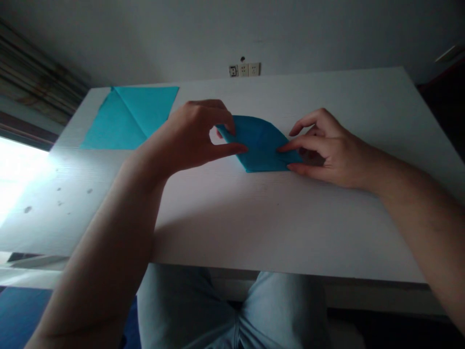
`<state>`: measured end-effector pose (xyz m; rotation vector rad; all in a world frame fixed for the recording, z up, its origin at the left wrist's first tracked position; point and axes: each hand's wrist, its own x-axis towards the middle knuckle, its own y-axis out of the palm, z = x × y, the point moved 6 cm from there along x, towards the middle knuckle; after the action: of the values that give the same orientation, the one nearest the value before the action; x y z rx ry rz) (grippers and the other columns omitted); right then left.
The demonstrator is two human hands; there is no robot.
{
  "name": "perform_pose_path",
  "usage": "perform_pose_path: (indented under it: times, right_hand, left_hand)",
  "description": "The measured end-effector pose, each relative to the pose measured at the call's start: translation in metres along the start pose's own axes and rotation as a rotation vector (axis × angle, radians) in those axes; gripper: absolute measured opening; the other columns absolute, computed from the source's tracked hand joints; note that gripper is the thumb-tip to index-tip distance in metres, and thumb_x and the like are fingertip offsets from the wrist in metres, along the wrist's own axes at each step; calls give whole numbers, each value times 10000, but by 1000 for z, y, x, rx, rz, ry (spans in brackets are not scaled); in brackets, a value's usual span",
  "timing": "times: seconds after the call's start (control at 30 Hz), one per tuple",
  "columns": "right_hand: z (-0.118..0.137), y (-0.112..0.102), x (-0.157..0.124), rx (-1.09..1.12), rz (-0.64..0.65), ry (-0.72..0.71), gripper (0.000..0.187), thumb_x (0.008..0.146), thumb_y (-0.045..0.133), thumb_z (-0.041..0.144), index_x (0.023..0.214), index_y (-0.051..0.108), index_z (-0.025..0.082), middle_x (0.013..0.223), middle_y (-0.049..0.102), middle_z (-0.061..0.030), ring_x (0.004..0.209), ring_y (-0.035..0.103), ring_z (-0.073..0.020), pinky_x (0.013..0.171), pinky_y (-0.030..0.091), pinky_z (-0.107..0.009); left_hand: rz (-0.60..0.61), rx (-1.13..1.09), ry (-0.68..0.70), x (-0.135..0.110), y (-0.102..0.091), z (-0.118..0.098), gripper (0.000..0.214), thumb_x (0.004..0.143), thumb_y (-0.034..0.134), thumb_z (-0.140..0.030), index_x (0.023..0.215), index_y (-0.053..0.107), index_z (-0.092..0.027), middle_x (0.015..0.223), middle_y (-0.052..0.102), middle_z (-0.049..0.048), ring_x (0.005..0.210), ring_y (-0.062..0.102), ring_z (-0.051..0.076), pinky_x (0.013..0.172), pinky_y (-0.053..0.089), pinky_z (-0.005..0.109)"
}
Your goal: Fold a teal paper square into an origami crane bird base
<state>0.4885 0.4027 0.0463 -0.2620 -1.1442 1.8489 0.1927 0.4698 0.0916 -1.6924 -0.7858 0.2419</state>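
A folded sheet of blue paper [259,145] is in front of me, its lower edge on the white table and its upper part bowed up. My left hand [205,128] pinches its left edge, thumb on the near face and fingers curled over the top. At the right corner, my right hand [321,148] holds the paper between thumb and fingers, with the index finger raised off it. A second blue sheet [141,109] with a diagonal crease lies flat at the back left, partly hidden behind my left wrist.
The white table [272,228] meets a wall with sockets [244,70] at its back. A striped curtain [36,72] and bright light are on the left. My legs [232,310] are below the front edge.
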Motion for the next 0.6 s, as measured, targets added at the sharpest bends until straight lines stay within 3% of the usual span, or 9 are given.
perform_pose_path:
  times: [0.13,0.27,0.43,0.5,0.6]
  right_hand:
    - [3,2,2,7,34,-39,359,1152,828,507,1427,967,322,1506,733,-142,1105,796,-316,989,795,-535]
    - [5,1,3,7,69,-66,347,1210,781,482,1467,971,346,1461,777,-141,1267,817,-364,1139,770,-572]
    - [3,-1,4,-96,93,-90,372,1241,714,419,1497,969,333,1446,800,-154,1316,800,-402,1173,708,-638]
    - [2,-1,4,-123,91,-106,358,1236,708,378,1460,979,311,1416,806,-165,1310,788,-404,1185,677,-652]
    - [-1,-1,4,-76,68,-100,314,1219,744,414,1418,985,379,1403,799,-134,1285,789,-393,1152,689,-617]
  left_hand:
    - [70,-64,-31,-1,0,8,586,1108,767,-882,1148,905,-313,1289,881,145,1045,755,334,1070,626,586]
    - [109,-137,2,-3,1,8,506,1069,887,-805,1207,946,-322,1233,882,103,1002,762,306,1022,619,530]
    - [151,-213,-72,-9,-1,13,446,1066,950,-758,1166,965,-324,1147,907,38,951,767,260,1014,621,469]
    - [150,-233,-82,-10,-5,12,467,1073,941,-773,1141,960,-311,1104,903,29,928,769,249,975,618,459]
    - [136,-218,-83,-11,-11,10,529,1124,870,-804,1078,930,-281,1093,897,30,913,760,227,913,627,442]
